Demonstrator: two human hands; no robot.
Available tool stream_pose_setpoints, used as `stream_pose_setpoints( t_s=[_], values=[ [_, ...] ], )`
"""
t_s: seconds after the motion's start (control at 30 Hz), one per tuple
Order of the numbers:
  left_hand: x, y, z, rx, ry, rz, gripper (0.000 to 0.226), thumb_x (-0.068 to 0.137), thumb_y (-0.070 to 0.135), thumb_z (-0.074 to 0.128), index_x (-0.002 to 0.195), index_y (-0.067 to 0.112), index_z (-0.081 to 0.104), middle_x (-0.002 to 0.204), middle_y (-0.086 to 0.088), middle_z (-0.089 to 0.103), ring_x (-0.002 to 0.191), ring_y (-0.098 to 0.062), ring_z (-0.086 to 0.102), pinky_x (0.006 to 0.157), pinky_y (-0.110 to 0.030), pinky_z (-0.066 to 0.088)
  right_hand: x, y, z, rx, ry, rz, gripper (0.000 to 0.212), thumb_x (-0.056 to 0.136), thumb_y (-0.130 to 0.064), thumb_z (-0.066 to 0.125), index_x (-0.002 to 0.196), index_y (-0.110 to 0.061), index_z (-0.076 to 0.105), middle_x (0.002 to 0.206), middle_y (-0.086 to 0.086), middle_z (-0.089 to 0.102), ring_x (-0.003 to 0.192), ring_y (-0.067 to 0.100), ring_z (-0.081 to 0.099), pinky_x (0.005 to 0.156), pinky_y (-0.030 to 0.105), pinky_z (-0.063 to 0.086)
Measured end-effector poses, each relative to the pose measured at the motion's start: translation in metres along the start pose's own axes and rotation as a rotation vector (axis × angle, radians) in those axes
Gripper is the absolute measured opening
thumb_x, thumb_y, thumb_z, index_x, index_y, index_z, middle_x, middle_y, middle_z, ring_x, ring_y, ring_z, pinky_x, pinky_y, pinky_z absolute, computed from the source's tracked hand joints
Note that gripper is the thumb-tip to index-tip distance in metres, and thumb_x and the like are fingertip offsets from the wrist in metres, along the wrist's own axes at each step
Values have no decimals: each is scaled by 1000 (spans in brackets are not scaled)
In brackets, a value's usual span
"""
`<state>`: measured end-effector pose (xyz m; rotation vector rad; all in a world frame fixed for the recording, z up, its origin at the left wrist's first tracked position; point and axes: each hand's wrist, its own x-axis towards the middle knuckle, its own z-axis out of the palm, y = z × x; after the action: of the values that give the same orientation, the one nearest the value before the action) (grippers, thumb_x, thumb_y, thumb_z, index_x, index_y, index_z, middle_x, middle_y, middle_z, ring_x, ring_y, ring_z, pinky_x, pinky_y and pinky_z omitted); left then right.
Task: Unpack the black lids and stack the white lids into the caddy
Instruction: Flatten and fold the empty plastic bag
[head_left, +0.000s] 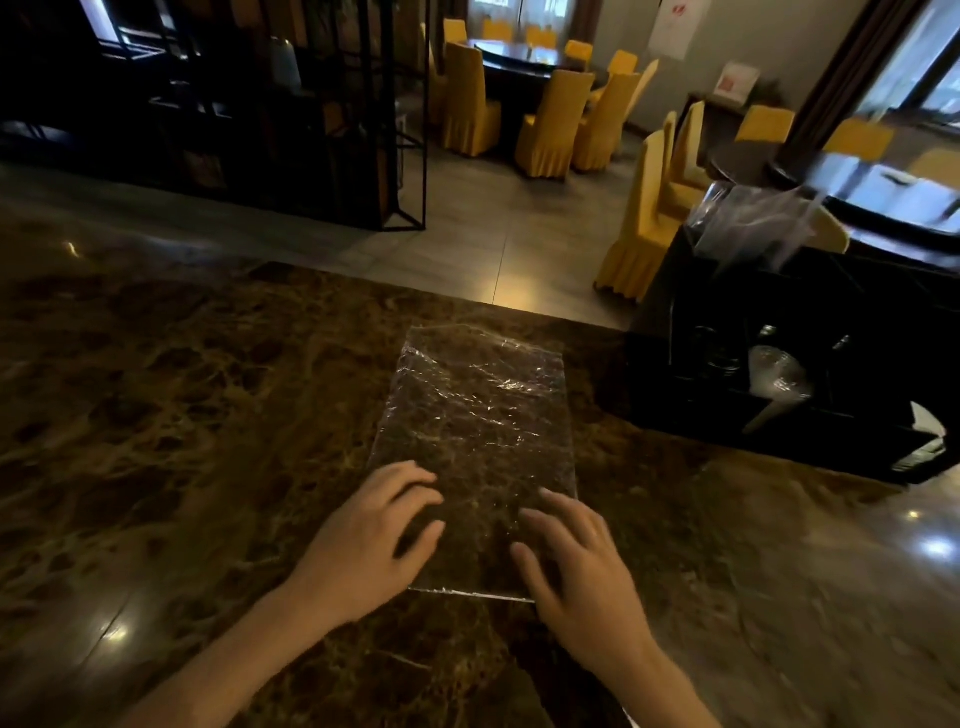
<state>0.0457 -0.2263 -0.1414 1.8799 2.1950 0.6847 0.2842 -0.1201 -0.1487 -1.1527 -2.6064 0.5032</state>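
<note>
A flat, empty clear plastic bag (478, 415) lies on the brown marble counter (182, 415). My left hand (363, 540) presses on the bag's near left part with spread fingers. My right hand (576, 561) rests flat on its near right corner. A black caddy (779, 374) stands at the counter's right; in one compartment sits a pale translucent lid stack (776, 379). Clear crumpled plastic (753, 223) sticks up from the caddy's top. The black lids cannot be made out in the dark caddy.
The counter's far edge (467, 301) drops to a tiled floor. Beyond are yellow-covered chairs (556, 124) round dark tables and a black metal shelf frame (260, 104) at the left.
</note>
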Motion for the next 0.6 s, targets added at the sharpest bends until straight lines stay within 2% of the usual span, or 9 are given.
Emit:
stream_pose_setpoints(
  t_s=[0.1, 0.17, 0.23, 0.37, 0.53, 0.6],
  values=[
    [29, 7, 25, 178, -168, 113, 63, 98, 62, 28, 153, 32, 33, 164, 11, 23, 153, -8, 6, 123, -34, 15, 25, -4, 16, -86, -163, -178, 61, 104, -66, 21, 160, -43, 25, 169, -19, 7, 159, 7, -5, 129, 34, 3],
    [43, 1, 37, 237, -233, 116, 67, 99, 63, 19, 159, 31, 15, 169, 7, 8, 154, -11, -6, 125, -37, 5, 39, -2, 27, -111, -243, -186, 61, 105, -66, 9, 161, -46, 5, 170, -21, -6, 157, 6, -17, 129, 37, -4],
    [49, -9, 47, 250, -264, 96, 69, 99, 64, 9, 159, 31, 3, 169, 6, -2, 154, -12, -13, 126, -39, 1, 50, 3, 36, -127, -288, -167, 60, 103, -68, 3, 160, -48, -5, 169, -22, -13, 155, 6, -22, 129, 39, -8],
    [52, -20, 56, 331, -289, 86, 76, 95, 68, -4, 158, 26, -9, 169, 4, -11, 153, -14, -17, 125, -41, -5, 67, 11, 46, -138, -263, -142, 61, 101, -72, 2, 158, -53, -7, 169, -21, -12, 156, 5, -19, 126, 37, -11],
    [50, -18, 54, 353, -293, 114, 87, 93, 77, 13, 160, 22, 7, 169, -4, 0, 155, -23, -1, 124, -50, 9, 98, 25, 45, -178, -187, -62, 60, 103, -66, 8, 160, -49, -2, 170, -18, -9, 157, 8, -14, 127, 39, -7],
    [50, -19, 53, 341, -305, 126, 87, 91, 80, 15, 160, 27, 4, 169, -5, -3, 155, -24, -5, 124, -52, 9, 117, 29, 44, -184, -168, -31, 63, 102, -67, 9, 161, -48, 1, 171, -15, -5, 158, 12, -10, 129, 42, -3]
  ],
)
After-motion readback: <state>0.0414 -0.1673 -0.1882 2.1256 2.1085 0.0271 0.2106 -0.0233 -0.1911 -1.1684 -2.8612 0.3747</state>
